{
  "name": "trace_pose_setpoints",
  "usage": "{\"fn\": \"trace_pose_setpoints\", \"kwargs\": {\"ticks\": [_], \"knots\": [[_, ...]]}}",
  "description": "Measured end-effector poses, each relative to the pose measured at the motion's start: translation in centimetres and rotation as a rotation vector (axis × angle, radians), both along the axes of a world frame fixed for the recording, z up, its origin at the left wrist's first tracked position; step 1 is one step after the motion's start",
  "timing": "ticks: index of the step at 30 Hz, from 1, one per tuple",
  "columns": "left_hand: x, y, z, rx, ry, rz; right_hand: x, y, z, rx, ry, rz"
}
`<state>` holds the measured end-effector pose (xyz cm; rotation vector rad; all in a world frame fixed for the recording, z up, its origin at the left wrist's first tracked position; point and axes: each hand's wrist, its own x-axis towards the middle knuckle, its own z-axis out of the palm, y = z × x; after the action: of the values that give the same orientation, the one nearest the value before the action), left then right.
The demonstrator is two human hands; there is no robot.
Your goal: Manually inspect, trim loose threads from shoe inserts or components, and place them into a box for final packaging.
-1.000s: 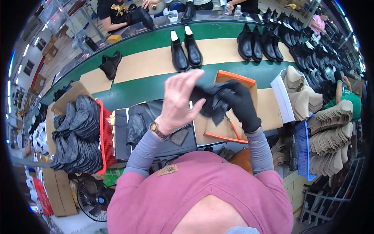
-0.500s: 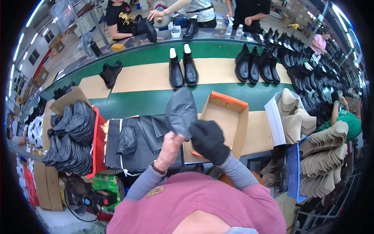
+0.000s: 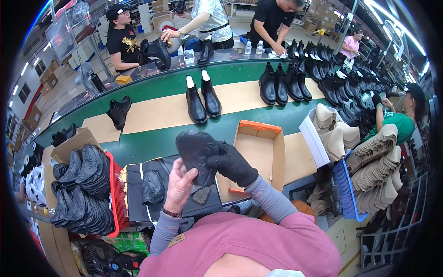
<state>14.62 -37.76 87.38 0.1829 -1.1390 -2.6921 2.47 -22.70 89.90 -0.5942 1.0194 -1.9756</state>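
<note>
Between my hands, above the work surface, is a rounded, sole-shaped form wrapped in black plastic point(image 3: 196, 147). My bare left hand point(image 3: 180, 183) grips its lower left edge, thumb on the front. The black-gloved right hand point(image 3: 236, 165) holds its right side, fingers closed over the plastic. Below them lies a stack of flat black plastic sheets point(image 3: 138, 171). On that stack rest a crumpled black plastic bundle point(image 3: 152, 187) and a small dark grey rough piece point(image 3: 201, 195).
At left, a red basket point(image 3: 118, 198) borders a carton of black-wrapped forms point(image 3: 87, 184). An open cardboard box point(image 3: 259, 161) stands right of centre, near a white bin point(image 3: 315, 141) of beige inserts. Black boots point(image 3: 196, 106) stand beyond on the green bench point(image 3: 157, 138); people work across it.
The wrapped form has come lower and left, its plastic now smoother and tighter. My right hand has shifted up its side. The small grey piece now shows on the sheets.
</note>
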Motion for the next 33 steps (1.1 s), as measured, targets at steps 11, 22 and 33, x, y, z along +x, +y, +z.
{"fn": "trace_pose_setpoints", "kwargs": {"ticks": [11, 22, 33], "knots": [[0.1, -4.0, 0.0, -0.006, 0.136, -0.026, 1.6, -1.9, 0.8, 0.032, 0.033, 0.066], [0.4, -4.0, -0.5, -0.113, -0.086, 0.261, 2.3, -5.2, -2.4, -0.078, 0.491, -0.383], [2.3, -5.6, -1.7, 0.146, -0.036, 0.153, 3.5, -7.2, -1.8, -0.018, 0.28, -0.183]]}}
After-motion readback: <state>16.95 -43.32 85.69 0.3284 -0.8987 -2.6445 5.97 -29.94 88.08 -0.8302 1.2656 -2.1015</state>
